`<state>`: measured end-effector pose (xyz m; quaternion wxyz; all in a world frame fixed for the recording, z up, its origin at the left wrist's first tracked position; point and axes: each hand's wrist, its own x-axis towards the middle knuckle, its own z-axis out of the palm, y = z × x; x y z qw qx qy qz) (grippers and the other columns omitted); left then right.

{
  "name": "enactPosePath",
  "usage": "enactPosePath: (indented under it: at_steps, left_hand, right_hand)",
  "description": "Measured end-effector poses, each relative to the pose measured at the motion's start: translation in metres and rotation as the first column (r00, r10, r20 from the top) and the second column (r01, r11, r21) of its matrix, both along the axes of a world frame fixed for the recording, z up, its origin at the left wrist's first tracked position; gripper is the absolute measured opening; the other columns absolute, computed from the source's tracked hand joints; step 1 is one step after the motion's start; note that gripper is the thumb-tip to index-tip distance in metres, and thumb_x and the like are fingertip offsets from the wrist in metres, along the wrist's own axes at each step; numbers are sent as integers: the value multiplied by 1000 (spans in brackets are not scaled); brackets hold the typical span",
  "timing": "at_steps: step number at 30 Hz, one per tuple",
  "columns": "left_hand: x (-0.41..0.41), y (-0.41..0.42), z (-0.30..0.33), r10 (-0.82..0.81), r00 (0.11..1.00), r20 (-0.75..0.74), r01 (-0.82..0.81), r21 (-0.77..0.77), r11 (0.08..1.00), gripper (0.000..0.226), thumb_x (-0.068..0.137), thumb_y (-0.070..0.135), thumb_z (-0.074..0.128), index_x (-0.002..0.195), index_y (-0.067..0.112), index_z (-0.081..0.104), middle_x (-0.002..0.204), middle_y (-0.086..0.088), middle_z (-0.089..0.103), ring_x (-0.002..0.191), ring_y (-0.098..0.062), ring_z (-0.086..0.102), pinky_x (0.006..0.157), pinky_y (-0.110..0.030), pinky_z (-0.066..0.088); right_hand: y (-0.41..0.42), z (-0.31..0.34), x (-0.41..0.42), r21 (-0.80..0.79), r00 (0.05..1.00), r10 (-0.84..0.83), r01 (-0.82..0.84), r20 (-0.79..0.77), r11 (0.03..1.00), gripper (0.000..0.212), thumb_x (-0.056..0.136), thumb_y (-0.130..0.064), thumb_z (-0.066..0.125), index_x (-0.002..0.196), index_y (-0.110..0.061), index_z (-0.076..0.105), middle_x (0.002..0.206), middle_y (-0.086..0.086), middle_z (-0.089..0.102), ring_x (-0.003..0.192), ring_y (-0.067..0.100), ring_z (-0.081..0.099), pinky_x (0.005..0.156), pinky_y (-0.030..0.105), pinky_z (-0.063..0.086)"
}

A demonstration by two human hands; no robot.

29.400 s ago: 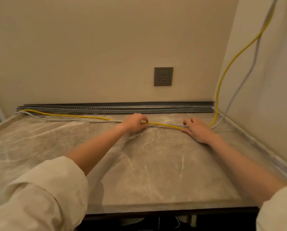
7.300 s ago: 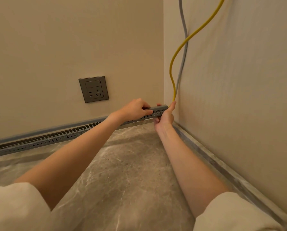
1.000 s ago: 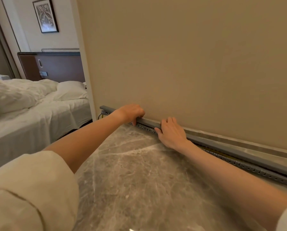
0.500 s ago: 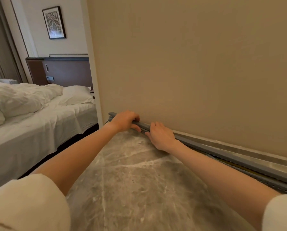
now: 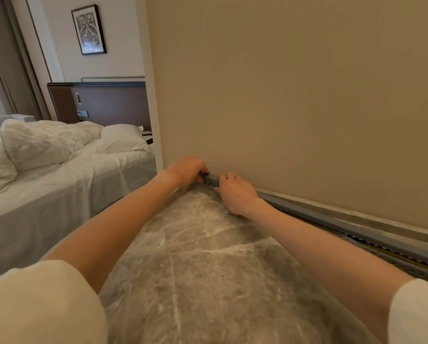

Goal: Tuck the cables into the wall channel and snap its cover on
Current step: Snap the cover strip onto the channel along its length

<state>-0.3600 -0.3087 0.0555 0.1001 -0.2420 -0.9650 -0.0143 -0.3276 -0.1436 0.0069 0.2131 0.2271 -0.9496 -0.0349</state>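
A grey slotted wall channel [image 5: 391, 260] runs along the foot of the beige wall on a marble counter [image 5: 208, 269]. Its grey cover [image 5: 332, 219] lies along the top of it. A strip of yellow cable [image 5: 381, 252] shows between cover and channel at the right. My left hand [image 5: 187, 171] is curled over the cover's left end. My right hand [image 5: 236, 193] presses on the cover just to the right, fingers over its top edge. Only a short piece of cover shows between the hands.
The counter ends at the left, where the wall corner [image 5: 156, 150] meets a bedroom. A bed [image 5: 59, 170] with white sheets and pillows stands below that edge. A framed picture [image 5: 89, 29] hangs on the far wall.
Both hands have slid left along the cover toward its left end, and they now sit closer together. My view has swung slightly left.
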Motion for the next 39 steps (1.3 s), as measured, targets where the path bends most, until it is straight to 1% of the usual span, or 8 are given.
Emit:
enactPosePath:
  at_steps: [10, 14, 17, 22, 28, 33, 36, 39]
  left_hand:
    - [12, -6, -17, -61, 995, -76, 69, 110, 992, 25, 87, 7, 58, 108, 11, 69, 102, -12, 72, 93, -30, 63, 72, -31, 41]
    - [28, -12, -28, -121, 983, -139, 125, 19, 992, 32, 93, 17, 52, 124, 14, 57, 114, -10, 66, 104, -29, 60, 87, -42, 48]
    - [36, -18, -33, -111, 970, -215, 72, -181, 981, 51, 92, 19, 51, 141, 11, 38, 131, -10, 55, 115, -28, 56, 94, -44, 48]
    - [39, -16, -41, -70, 917, -392, -126, -451, 884, 32, 97, 6, 33, 127, -3, 40, 119, -16, 58, 104, -29, 60, 83, -41, 55]
    - [36, -21, -52, -120, 885, -450, -141, -504, 852, 36, 96, -1, 23, 128, -9, 36, 118, -21, 56, 103, -32, 58, 81, -42, 55]
    - [36, -25, -53, -121, 878, -462, -116, -453, 884, 37, 98, 5, 24, 131, -8, 34, 122, -20, 55, 108, -31, 56, 84, -42, 53]
    - [34, -26, -53, -123, 874, -470, -99, -421, 902, 40, 99, 7, 25, 135, -8, 31, 125, -20, 54, 110, -31, 56, 86, -42, 53]
    - [32, -27, -54, -143, 865, -482, -88, -426, 900, 41, 99, 7, 24, 136, -9, 29, 127, -22, 53, 111, -32, 56, 86, -43, 53]
  right_hand:
    - [18, -6, 5, 20, 991, 90, -89, -97, 996, 32, 102, -33, 32, 103, -7, 50, 89, 13, 63, 64, 32, 57, 50, 35, 29]
    - [23, -8, 14, 2, 987, 106, -106, -118, 994, 30, 101, -33, 34, 104, -8, 51, 90, 11, 64, 64, 31, 57, 50, 34, 27]
    - [19, -7, 18, 0, 985, 106, -107, -135, 994, 31, 101, -33, 33, 105, -8, 52, 92, 11, 65, 70, 32, 62, 51, 34, 29]
    - [16, -11, 24, 28, 979, 109, -105, -174, 994, 33, 101, -34, 34, 107, -7, 53, 92, 11, 66, 67, 32, 62, 48, 33, 27]
    - [10, -11, 31, 11, 984, 83, -82, -159, 997, 34, 101, -35, 32, 107, -9, 53, 99, 10, 66, 75, 31, 64, 53, 33, 31]
    - [-11, 12, 24, -345, 962, -37, 133, 272, 929, 47, 98, -36, 16, 78, -12, 51, 77, 9, 57, 70, 27, 51, 63, 34, 35]
    - [-27, 26, 4, -510, 811, 28, 340, 584, 791, 49, 98, -26, 12, 70, -8, 49, 64, 11, 53, 57, 23, 49, 58, 31, 40]
    - [-40, 28, -8, -468, 653, 76, 451, 753, 760, 51, 97, -22, 18, 73, 4, 55, 66, 21, 62, 53, 29, 59, 63, 40, 55]
